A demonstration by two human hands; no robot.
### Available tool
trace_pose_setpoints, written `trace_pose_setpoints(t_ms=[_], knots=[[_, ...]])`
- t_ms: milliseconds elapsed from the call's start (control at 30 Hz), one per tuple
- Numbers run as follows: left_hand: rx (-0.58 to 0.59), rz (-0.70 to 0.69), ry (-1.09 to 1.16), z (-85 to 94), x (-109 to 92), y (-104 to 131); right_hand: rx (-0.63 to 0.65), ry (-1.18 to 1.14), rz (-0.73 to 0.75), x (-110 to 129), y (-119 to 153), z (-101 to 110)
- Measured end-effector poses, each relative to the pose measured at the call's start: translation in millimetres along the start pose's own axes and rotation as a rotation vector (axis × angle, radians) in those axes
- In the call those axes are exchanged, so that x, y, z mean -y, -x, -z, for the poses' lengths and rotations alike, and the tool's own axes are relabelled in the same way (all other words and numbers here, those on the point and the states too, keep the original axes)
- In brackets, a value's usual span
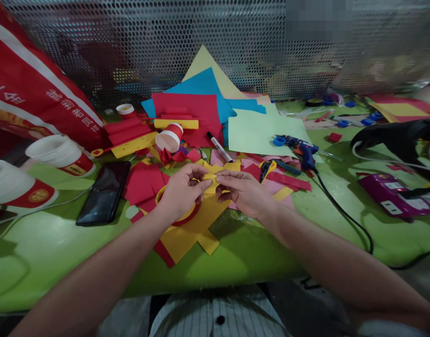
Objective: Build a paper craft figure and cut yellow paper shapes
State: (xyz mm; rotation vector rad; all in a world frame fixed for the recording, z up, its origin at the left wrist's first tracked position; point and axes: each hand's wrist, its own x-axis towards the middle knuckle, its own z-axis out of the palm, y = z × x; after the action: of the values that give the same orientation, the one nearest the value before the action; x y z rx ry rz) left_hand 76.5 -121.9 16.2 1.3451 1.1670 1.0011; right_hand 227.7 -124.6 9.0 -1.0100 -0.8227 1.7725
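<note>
Between my two hands is a small piece of yellow paper [211,183], pinched from both sides. My left hand [181,189] grips its left edge with thumb and forefinger. On the other side my right hand [245,191] holds it with thumb and fingers together. Beneath them lie larger yellow paper sheets [190,236] and a red and yellow ring [184,220], partly covered by my left hand. Red paper pieces [144,185] spread to the left. Just beyond my right hand are yellow-handled scissors [267,169], partly among paper scraps.
A dark phone [104,192] and stacked paper cups [60,154] stand left. Behind are coloured sheets [264,131], a marker [219,147] and a tipped cup [170,138]. To the right, a blue glue gun [306,152] trails its cord near a purple power strip [394,194].
</note>
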Motion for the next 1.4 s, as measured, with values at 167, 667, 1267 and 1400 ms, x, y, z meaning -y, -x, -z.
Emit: trace_pose_setpoints(t_ms=[167,667,1267,1400], knots=[[0.027,0.062,-0.015,-1.5,-4.5,1.7,-0.003,-0.023,-0.016,-0.4,0.4,-1.6],[0.037,0.096,-0.076,0.5,-8.3,1.7,0.038,0.197,0.128,-0.4,0.0,2.2],[0.05,0.095,0.101,-1.9,-4.9,2.2,-0.038,0.089,0.213,-5.4,-1.0,1.1],[0.041,0.071,0.012,-0.6,-7.7,3.1,-0.029,0.076,0.18,-4.5,0.1,-0.6]])
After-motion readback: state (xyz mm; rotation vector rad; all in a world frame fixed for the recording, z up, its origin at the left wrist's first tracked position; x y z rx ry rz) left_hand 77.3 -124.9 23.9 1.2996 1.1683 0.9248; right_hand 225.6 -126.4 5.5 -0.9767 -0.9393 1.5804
